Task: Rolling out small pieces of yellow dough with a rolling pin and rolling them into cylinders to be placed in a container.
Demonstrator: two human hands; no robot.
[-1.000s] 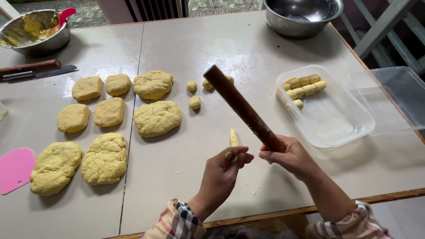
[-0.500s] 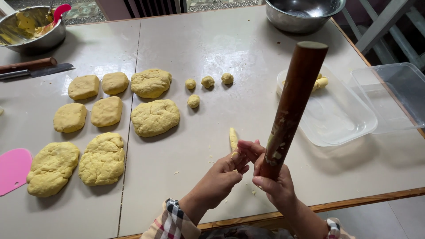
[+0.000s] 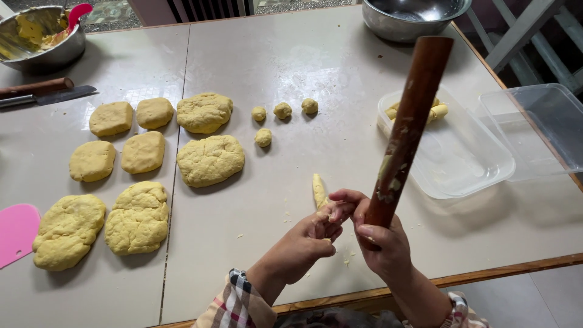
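A pale table [image 3: 340, 79] fills nearly the whole frame, with a wooden edge running along the lower right. On its right side sits a clear plastic tray [image 3: 461, 164] holding a few short dough rolls [image 3: 434, 111] at its upper corner, and a clear lid [image 3: 540, 130] lies just beside it at the right edge. A steel bowl [image 3: 413, 18] stands at top centre, and another steel bowl [image 3: 36, 39] with yellow dough scraps and a red spatula in it sits at the upper left, with a wooden-handled knife [image 3: 42, 94] lying just below it. Eight flattened yellow dough slabs [image 3: 209, 159] spread over the left half of the frame, the biggest ones at lower left, beside a pink scraper [image 3: 17, 234] at the left edge. Four small dough balls [image 3: 282, 110] sit near the middle. Low in the centre, the right hand [image 3: 385, 240] is closed around the lower end of a dark wooden rolling pin [image 3: 410, 127], which stands tilted up toward the upper right with bits of dough stuck to it. The left hand [image 3: 313, 234] touches the right one, its fingertips pinched on a small tapered dough roll [image 3: 319, 191] that pokes up just above them.
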